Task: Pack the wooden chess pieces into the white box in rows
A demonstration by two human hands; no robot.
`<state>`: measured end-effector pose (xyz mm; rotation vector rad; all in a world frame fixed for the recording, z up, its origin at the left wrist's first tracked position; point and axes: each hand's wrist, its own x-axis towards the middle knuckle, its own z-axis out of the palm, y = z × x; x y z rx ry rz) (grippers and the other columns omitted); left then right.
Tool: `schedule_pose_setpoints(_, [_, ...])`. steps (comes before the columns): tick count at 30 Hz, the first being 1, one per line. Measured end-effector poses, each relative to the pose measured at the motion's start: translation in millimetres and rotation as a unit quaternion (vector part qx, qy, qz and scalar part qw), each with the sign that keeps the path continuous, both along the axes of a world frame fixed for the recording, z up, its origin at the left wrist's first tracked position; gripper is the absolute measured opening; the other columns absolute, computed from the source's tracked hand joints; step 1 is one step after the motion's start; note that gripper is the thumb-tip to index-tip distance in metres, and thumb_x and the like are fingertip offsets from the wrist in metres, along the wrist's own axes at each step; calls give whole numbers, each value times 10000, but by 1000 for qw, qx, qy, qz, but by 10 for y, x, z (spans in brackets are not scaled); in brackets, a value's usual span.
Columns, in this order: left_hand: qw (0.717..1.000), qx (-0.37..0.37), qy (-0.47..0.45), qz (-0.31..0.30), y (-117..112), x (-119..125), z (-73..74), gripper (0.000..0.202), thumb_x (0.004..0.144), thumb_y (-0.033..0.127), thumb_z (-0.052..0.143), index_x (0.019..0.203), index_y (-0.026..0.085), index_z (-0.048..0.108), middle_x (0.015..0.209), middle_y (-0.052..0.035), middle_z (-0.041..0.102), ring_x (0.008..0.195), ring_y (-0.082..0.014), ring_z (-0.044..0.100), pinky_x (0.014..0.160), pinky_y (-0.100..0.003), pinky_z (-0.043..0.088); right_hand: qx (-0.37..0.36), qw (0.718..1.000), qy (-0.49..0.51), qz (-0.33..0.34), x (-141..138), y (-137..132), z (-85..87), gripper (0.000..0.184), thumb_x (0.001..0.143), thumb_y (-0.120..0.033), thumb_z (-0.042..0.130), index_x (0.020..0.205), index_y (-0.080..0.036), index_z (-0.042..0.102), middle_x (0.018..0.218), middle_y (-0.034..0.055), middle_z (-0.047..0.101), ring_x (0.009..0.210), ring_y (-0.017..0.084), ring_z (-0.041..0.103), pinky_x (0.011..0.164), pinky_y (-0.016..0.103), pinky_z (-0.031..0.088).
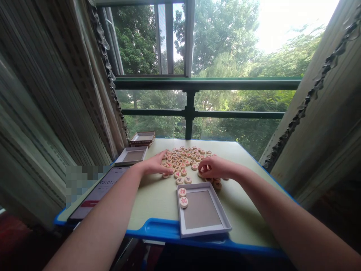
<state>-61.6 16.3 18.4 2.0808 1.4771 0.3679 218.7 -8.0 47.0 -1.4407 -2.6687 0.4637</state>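
A spread of round wooden chess pieces with red and black characters lies on the pale table. My left hand rests flat at the left side of the pile, fingers stretched against the pieces. My right hand is curled at the pile's right side, fingertips pinched down on a piece I cannot make out. Nearer to me sits a shallow white box tray holding two pieces marked in red in its left corner.
A second white tray and a stacked box lid lie at the back left. A phone showing a timer lies at the left. The table has a blue rim and stands against a window railing.
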Motion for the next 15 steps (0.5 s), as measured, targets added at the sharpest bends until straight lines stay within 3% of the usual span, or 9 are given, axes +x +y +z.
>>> schedule_pose_setpoints(6, [998, 56, 26, -2, 24, 63, -22, 983, 607, 646, 625, 1411, 173, 312, 1507, -118, 215, 1387, -288, 173, 1135, -387, 164, 18, 1000, 15, 0, 0, -6, 35, 238, 743, -323, 580, 926, -217, 688, 862, 34, 664, 730, 149, 579, 641, 240, 427])
schedule_pose_setpoints(11, [997, 69, 0, 42, 69, 100, -76, 900, 668, 714, 506, 1362, 152, 397, 1451, -135, 346, 1282, -300, 392, 1051, -373, 325, -98, 995, -21, -28, 73, -45, 143, 388, 646, -262, 658, 1033, -234, 647, 800, 7, 642, 645, 127, 564, 522, 207, 382])
schedule_pose_setpoints(15, [994, 100, 11, 53, 125, 115, -118, 879, 684, 731, 465, 1344, 152, 426, 1396, -135, 432, 1237, -304, 446, 1001, -361, 368, -44, 998, -21, -33, 49, -10, 97, 284, 683, -215, 622, 964, -217, 666, 784, 12, 634, 650, 121, 559, 560, 206, 391])
